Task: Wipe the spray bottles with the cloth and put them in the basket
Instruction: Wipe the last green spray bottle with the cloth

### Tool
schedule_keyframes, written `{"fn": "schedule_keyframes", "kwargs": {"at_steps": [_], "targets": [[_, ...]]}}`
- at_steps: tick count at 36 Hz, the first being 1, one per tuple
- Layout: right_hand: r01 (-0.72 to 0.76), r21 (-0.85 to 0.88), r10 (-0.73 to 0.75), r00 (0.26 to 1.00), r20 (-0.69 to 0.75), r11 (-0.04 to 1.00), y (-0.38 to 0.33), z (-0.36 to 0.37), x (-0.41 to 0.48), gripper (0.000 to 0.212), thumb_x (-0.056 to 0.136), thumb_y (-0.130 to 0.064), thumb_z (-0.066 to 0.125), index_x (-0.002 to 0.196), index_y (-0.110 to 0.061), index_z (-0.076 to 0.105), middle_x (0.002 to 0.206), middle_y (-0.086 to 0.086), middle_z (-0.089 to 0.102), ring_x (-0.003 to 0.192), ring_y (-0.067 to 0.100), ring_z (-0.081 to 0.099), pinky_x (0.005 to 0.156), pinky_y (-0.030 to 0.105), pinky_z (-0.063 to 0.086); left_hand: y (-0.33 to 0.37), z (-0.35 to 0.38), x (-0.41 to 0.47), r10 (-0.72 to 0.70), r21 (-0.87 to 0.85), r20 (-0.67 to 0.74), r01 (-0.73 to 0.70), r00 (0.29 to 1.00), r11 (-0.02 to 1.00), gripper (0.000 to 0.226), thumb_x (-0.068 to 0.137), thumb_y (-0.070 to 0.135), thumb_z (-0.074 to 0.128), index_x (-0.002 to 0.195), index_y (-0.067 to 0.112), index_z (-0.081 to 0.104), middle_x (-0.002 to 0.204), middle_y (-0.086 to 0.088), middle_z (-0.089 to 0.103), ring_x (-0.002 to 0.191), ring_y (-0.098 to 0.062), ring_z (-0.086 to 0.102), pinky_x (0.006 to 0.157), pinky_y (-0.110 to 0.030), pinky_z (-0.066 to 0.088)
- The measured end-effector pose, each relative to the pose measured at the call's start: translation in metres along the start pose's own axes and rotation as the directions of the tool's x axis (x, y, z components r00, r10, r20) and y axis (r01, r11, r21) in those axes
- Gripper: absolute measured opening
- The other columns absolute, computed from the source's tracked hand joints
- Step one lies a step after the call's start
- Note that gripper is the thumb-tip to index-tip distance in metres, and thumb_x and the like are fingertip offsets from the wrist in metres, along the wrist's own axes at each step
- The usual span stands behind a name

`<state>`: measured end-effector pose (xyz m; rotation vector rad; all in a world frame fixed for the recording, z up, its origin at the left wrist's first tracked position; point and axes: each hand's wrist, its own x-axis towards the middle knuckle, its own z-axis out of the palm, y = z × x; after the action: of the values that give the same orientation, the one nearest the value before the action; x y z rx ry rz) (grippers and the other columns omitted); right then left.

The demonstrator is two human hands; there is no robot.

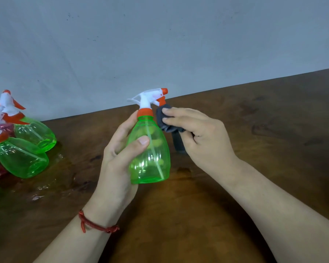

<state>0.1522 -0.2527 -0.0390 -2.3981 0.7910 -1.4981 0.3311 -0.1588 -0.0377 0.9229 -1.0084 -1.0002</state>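
Green spray bottle (150,154), cloth (164,121) alongside.
Translucent, orange collar, white trigger; clasped in left grip (119,154), cloth pinched in right grip (203,133).

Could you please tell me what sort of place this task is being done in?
Probably a plain indoor work table: a dark brown wooden tabletop, a bare grey wall right behind it, and green transparent plastic spray bottles with orange-and-white trigger heads lying at the left.

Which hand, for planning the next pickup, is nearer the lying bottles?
Left. The left hand, gripping the held bottle, is right of the lying bottles; the right hand, holding the cloth, is farther right.
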Motion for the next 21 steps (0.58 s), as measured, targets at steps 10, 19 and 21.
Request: {"fn": "schedule_keyframes", "kwargs": {"at_steps": [10, 19, 21], "targets": [[-0.101, 0.133, 0.128, 0.97, -0.206, 0.986, 0.0, -0.005, 0.0, 0.043, 0.093, 0.018, 0.062, 0.123, -0.007, 0.077, 0.139, 0.003, 0.067, 0.132, 0.011, 0.062, 0.111, 0.029, 0.05, -0.005, 0.001, 0.001, 0.015, 0.144, 0.032, -0.02, 0.999, 0.989, 0.07, 0.082, 0.016, 0.079, 0.149, 0.026, 0.062, 0.13, -0.008, 0.074, 0.12, -0.03, 0.072, 0.099, -0.045, 0.059], [-0.173, 0.267, 0.192, 0.98, -0.048, 0.948, 0.007, 0.002, -0.006, 0.04, 0.09, 0.016, 0.065, 0.114, -0.011, 0.081, 0.13, 0.0, 0.071, 0.124, 0.014, 0.067, 0.105, 0.038, 0.056, 0.001, -0.001, 0.006, 0.037, 0.06, -0.014, -0.036, 0.999, 0.998, 0.072, 0.079, 0.027, 0.077, 0.149, 0.025, 0.062, 0.128, -0.007, 0.073, 0.115, -0.028, 0.073, 0.091, -0.038, 0.059], [-0.182, 0.301, 0.219, 0.971, -0.093, 0.936, 0.007, 0.002, -0.005, 0.039, 0.09, 0.017, 0.065, 0.115, -0.009, 0.081, 0.129, 0.001, 0.072, 0.124, 0.015, 0.067, 0.106, 0.038, 0.055, 0.001, -0.001, 0.007, 0.036, 0.082, -0.004, -0.035, 0.999, 0.996, 0.072, 0.079, 0.025, 0.077, 0.149, 0.025, 0.062, 0.128, -0.007, 0.073, 0.115, -0.028, 0.072, 0.092, -0.04, 0.059]]}}
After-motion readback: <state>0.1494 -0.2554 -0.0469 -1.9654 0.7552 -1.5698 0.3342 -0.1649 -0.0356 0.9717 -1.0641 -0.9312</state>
